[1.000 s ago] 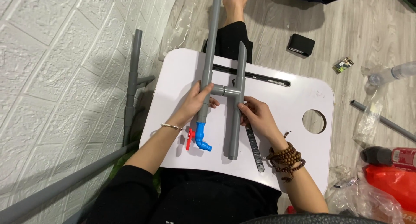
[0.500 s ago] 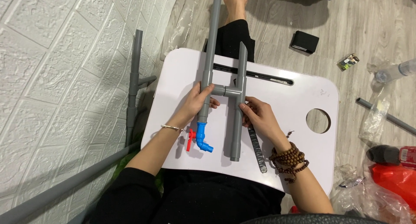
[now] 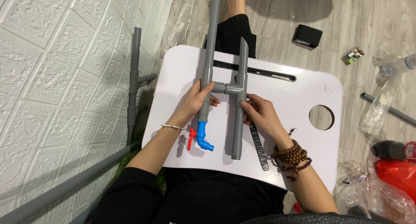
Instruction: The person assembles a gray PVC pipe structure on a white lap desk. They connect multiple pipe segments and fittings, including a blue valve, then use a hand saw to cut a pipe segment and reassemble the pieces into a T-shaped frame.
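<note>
Grey pipe assembly (image 3: 225, 88) lying H-shaped on white lap worktop (image 3: 299, 98), over the lap: long left pipe (image 3: 211, 37) running up past the far edge, shorter right pipe (image 3: 239, 102) beside it, short crosspiece joining the two. Blue tap (image 3: 203, 137) with red handle (image 3: 190, 138) fitted at the near end of the left pipe, resting on the worktop. Left hand (image 3: 200, 101) closed around the left pipe just below the joint, grip wrapped fully, thumb over the front. Right hand (image 3: 260, 115) closed on the right pipe below the crosspiece, fingers curled round from the side, grip firm. Thin bracelet at left wrist, wooden bead bracelets (image 3: 291, 158) at right wrist. Dark flat strip (image 3: 258, 149) lying just right of the shorter pipe. Round hole (image 3: 321, 117) in the worktop well to the right. Spare grey pipes (image 3: 133, 81) leaning at the white wall, left.
</note>
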